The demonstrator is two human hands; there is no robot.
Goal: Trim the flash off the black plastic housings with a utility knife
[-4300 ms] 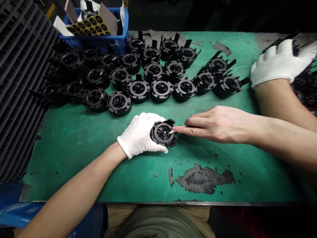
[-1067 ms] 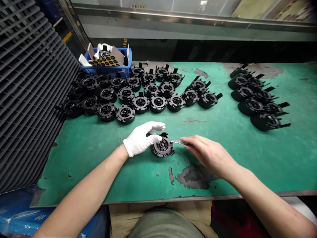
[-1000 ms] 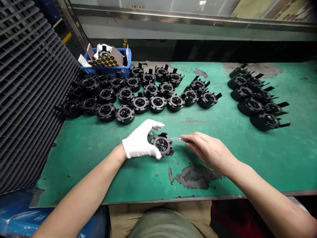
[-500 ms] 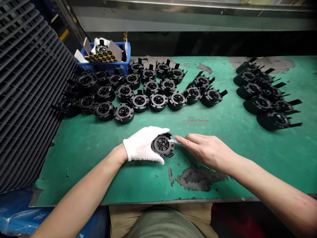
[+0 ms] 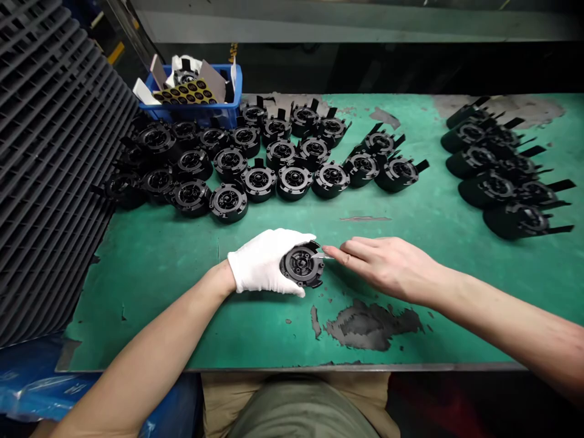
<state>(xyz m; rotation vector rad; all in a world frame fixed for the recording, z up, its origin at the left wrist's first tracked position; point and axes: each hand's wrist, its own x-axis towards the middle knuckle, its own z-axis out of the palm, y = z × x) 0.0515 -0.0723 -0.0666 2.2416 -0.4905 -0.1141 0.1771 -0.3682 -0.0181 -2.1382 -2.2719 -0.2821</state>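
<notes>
My left hand (image 5: 262,261), in a white glove, is wrapped around a round black plastic housing (image 5: 302,265) with its ribbed face turned up. My bare right hand (image 5: 381,264) is closed on a thin pointed metal blade (image 5: 322,256), index finger stretched along it. The blade's tip rests at the right side of the housing's face. Its handle is hidden under my fingers, and I cannot tell whether the tip touches or cuts anything.
Several similar black housings (image 5: 294,180) crowd the table's back left; another cluster (image 5: 515,218) stands at the right. A blue bin (image 5: 194,111) with cards and a sticker sheet sits behind. Dark slatted racks (image 5: 50,152) border the left. The green tabletop (image 5: 159,316) has worn patches.
The whole view has shifted slightly. My left hand keeps hold of the housing, and the blade stays at the right of its face with barely any movement.
</notes>
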